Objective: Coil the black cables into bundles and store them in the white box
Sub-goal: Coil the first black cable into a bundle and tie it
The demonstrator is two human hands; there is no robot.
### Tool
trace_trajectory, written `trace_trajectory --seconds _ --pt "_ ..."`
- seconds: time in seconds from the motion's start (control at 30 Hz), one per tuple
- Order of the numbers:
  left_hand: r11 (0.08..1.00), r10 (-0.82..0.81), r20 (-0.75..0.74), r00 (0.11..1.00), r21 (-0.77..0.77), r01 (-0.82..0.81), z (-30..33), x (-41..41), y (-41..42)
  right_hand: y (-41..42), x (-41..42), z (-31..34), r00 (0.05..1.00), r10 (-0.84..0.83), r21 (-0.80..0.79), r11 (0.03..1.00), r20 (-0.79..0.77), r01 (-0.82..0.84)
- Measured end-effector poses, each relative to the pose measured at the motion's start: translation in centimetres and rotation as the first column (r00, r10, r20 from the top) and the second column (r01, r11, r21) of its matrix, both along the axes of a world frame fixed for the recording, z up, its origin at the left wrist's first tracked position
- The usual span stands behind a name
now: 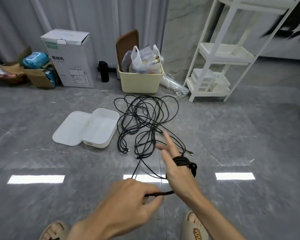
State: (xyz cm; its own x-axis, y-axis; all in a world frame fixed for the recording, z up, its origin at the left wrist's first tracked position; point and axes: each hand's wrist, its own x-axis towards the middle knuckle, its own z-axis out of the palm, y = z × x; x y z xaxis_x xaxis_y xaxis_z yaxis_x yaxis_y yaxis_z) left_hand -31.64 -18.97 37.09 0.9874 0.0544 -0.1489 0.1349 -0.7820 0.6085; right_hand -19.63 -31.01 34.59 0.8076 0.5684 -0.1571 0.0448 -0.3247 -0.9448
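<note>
Head view: I take the white box [100, 128] on the grey floor [42, 153] as my reference. It sits open, with its lid [68, 129] lying against its left side. Immediately right of the box, the loose black cables [145, 118] lie tangled on the floor. Nearer to me than the box and to its right, I see the right hand [173, 163] raised with fingers extended and spread; several turns of cable form a coil [185, 163] wrapped around it. The left hand [128, 201], nearest the camera, pinches a cable strand [159, 194] between thumb and fingertips; that strand runs toward the right wrist. Behind the box, a cream bin [140, 82] stands against the curtain.
</note>
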Motion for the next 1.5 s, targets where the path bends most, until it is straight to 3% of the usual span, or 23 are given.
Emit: trace_trajectory --seconds 0.1,0.2,0.3,0.4,0.5,0.6,0.7,0.8,0.9,1.07,1.2,1.33,1.4,1.5 --pt "0.99 0.085 -0.018 0.996 -0.111 -0.087 1.0 -0.1 1.5 -0.2 -0.7 0.4 0.948 0.165 -0.081 0.978 -0.271 -0.193" --pt "0.959 0.173 0.008 0.985 -0.23 -0.167 0.8 0.0 3.1 -0.4 -1.8 1.4 0.782 0.361 -0.032 0.899 -0.507 -0.436" --pt "0.87 0.244 0.021 0.97 -0.448 -0.209 0.1 0.0 4.3 -0.2 -2.2 2.2 0.629 0.434 0.057 0.848 -0.645 -0.526" --pt "0.808 0.262 0.053 0.964 -0.559 -0.189 -0.1 0.3 4.8 0.1 -2.4 2.8 0.481 0.54 0.23 0.794 -0.69 -0.562" --pt "0.706 0.276 0.053 0.96 -0.689 -0.165 0.1 0.8 4.7 0.2 -2.3 2.6 0.265 0.637 0.39 0.694 -0.724 -0.605" --pt "0.668 0.26 0.053 0.964 -0.731 -0.14 0.0 0.9 4.4 0.3 -2.2 2.5 0.047 0.725 0.604 0.606 -0.687 -0.518" --pt "0.616 0.272 -0.007 0.962 -0.767 -0.18 0.0 0.8 3.8 0.6 -2.2 2.6 -0.053 0.803 0.761 0.538 -0.593 -0.364" --pt "0.614 0.257 -0.063 0.964 -0.76 -0.213 -0.1 0.8 2.9 0.6 -2.4 2.8 0.029 0.86 0.848 0.508 -0.51 -0.149" --pt "0.642 0.219 -0.151 0.964 -0.722 -0.259 -0.7 0.7 1.5 0.6 -2.5 2.9 0.121 0.849 0.853 0.493 -0.515 0.168" --pt "0.514 0.123 -0.306 0.944 -0.794 -0.324 -1.3 0.5 -0.2 0.7 -1.6 3.0 0.371 0.671 0.761 0.498 -0.642 0.416" --pt "0.447 0.006 -0.379 0.925 -0.827 -0.341 -1.8 0.7 -0.5 0.6 -0.3 2.9 0.541 0.418 0.68 0.519 -0.73 0.517" --pt "0.511 -0.008 -0.382 0.924 -0.796 -0.324 -2.0 0.7 -0.7 0.0 1.1 2.5 0.626 0.148 0.587 0.558 -0.766 0.587" --pt "0.583 0.026 -0.375 0.927 -0.748 -0.318 -1.7 0.7 -0.6 -0.3 1.6 2.1 0.708 0.015 0.564 0.616 -0.706 0.55" --pt "0.683 0.043 -0.344 0.938 -0.676 -0.279 -1.2 0.5 -0.3 -0.5 1.8 1.7 0.889 -0.151 0.463 0.809 -0.433 0.363"
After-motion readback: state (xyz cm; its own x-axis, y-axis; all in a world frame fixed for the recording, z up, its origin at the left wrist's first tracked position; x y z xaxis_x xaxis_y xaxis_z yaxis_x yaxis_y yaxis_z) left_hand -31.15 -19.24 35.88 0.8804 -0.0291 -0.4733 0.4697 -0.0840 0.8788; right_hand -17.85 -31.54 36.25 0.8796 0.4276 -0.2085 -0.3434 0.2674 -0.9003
